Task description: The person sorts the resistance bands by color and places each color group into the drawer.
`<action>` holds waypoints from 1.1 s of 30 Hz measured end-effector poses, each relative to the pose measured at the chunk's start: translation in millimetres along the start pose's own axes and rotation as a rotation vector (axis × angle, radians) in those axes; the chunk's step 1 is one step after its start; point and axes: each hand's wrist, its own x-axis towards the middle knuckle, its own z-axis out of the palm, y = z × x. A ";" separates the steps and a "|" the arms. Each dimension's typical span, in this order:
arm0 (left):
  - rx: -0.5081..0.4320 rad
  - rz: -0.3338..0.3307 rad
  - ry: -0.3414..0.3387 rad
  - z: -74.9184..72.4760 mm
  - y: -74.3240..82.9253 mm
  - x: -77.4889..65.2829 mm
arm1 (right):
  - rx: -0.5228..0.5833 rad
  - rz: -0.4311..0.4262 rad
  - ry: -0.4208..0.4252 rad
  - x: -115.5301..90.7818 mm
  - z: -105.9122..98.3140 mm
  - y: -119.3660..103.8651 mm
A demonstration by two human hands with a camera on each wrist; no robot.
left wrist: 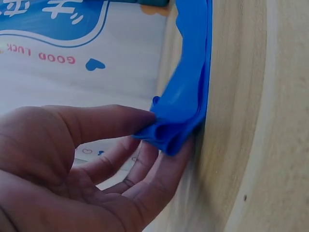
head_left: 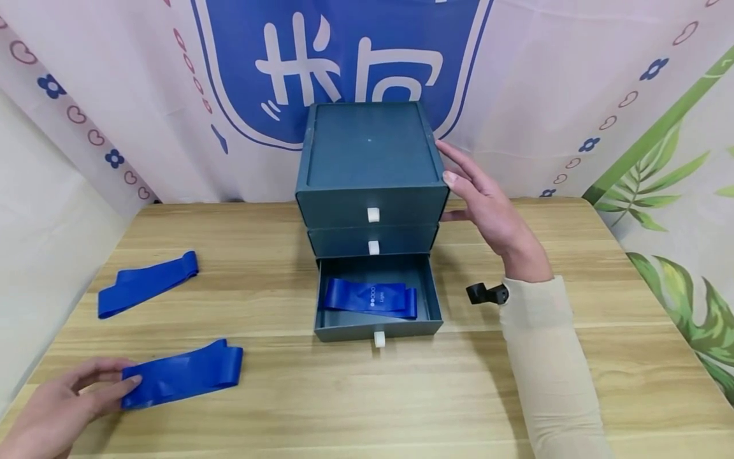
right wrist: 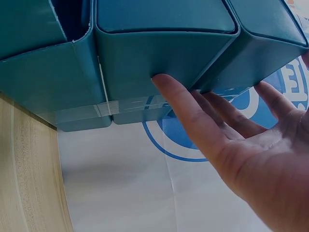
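Note:
A folded blue resistance band (head_left: 183, 376) lies low over the front left of the table, its near end pinched between the thumb and fingers of my left hand (head_left: 63, 408). The left wrist view shows the band's layers (left wrist: 186, 82) bunched at the fingertips. My right hand (head_left: 493, 210) rests against the right side of a dark teal drawer unit (head_left: 369, 146), fingers spread and fairly straight. In its bottom drawer (head_left: 350, 331), which is pulled out, sits another folded blue band (head_left: 367, 296) with white print. The two upper drawers are closed.
A third blue band (head_left: 146, 285) lies folded at the table's left. A black strap (head_left: 484, 294) hangs by the right sleeve (head_left: 550, 370). Behind the wooden table (head_left: 459, 395) is a printed curtain (head_left: 533, 83).

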 end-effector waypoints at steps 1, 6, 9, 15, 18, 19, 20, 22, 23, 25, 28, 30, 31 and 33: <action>-0.008 0.005 0.008 0.2 1.0 -0.2 | -0.001 0.000 0.000 0.1 -0.1 -0.1; -0.099 0.037 -0.007 -1.2 3.6 -1.6 | -0.005 0.005 0.001 0.0 -0.3 -0.2; -0.196 0.086 -0.030 -3.1 3.7 -3.1 | 0.004 0.005 -0.001 0.0 -0.3 0.0; -0.204 0.183 0.044 -3.6 12.1 -9.7 | 0.004 0.008 0.000 -0.6 -0.5 -0.4; -0.164 0.202 0.119 -2.6 22.2 -15.7 | 0.004 0.008 -0.001 -0.8 -0.6 -1.1; -0.163 0.210 0.148 -2.0 26.1 -18.6 | 0.005 0.008 -0.001 -0.8 -0.5 -1.2; -0.171 0.222 0.170 -1.6 30.4 -22.0 | 0.006 0.007 -0.001 -0.8 -0.6 -1.2; -0.191 0.246 0.210 -0.5 39.9 -30.6 | 0.007 0.005 -0.003 -0.8 -0.7 -1.1; -0.204 0.262 0.230 0.2 45.5 -35.1 | 0.008 0.003 -0.004 -0.8 -0.7 -1.0; -0.219 0.291 0.249 0.5 57.0 -44.7 | 0.007 0.003 -0.003 -1.1 -0.2 -1.0; -0.226 0.343 0.244 1.5 73.5 -57.4 | 0.004 0.002 -0.001 -1.4 0.5 -0.9; -0.218 0.391 0.224 3.4 82.9 -64.2 | 0.002 0.001 0.001 -1.6 0.9 -0.8; -0.209 0.415 0.213 4.7 87.4 -67.3 | 0.001 0.001 0.002 -1.7 1.0 -0.8; -0.193 0.462 0.199 7.4 96.7 -72.5 | -0.001 0.000 0.004 -1.7 1.0 -0.8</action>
